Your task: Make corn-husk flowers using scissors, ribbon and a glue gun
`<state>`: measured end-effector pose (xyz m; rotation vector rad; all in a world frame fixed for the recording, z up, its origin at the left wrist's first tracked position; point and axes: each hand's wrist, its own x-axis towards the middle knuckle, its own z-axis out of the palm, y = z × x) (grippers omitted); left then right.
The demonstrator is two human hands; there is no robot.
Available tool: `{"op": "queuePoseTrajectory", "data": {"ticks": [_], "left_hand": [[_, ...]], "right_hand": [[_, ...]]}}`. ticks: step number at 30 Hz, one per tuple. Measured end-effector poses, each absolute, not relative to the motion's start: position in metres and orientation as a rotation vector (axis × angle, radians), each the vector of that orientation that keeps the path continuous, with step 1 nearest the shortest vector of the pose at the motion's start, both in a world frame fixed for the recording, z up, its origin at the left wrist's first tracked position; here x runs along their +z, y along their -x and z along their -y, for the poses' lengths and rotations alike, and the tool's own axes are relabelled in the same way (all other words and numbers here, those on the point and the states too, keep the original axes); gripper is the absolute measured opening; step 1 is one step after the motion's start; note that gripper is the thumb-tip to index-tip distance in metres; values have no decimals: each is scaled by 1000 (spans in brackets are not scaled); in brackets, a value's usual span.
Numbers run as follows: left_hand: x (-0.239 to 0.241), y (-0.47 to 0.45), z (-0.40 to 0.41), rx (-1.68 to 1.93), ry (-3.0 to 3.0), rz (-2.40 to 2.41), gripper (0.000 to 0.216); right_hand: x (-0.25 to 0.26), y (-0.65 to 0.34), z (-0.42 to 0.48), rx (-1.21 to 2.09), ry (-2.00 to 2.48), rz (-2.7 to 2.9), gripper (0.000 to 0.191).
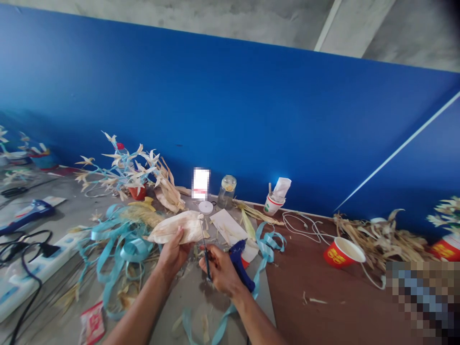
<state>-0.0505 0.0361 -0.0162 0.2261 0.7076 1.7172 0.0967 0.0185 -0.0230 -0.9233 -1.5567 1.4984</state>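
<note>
Pinching one corn husk (181, 226), left fingers (178, 235); right fingers (212, 261) clamped on one scissors (205, 247).

Glue gun (240, 262) right of scissors (206, 256), jar (226, 191) behind.

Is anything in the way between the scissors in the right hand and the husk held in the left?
Nothing visible. The scissors in the right hand point up to the right end of the husk that the left hand holds; the blue glue gun lies off to the right.
</note>
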Motion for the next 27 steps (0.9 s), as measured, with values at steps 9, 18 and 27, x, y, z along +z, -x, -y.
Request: {"op": "queuePoseTrajectory", "data": {"ticks": [9, 18, 27], "left_hand": [[-23, 53, -40, 1760, -254, -747, 23], [-22, 51, -42, 1775, -241, -782, 18], [-23, 53, -42, 1744, -243, -796, 22]], "right_hand": [[-19, -94, -16, 1538, 945, 1499, 31], [-14, -91, -12, 1582, 946, 1448, 36], [-11, -92, -13, 1565, 984, 1451, 35]]}}
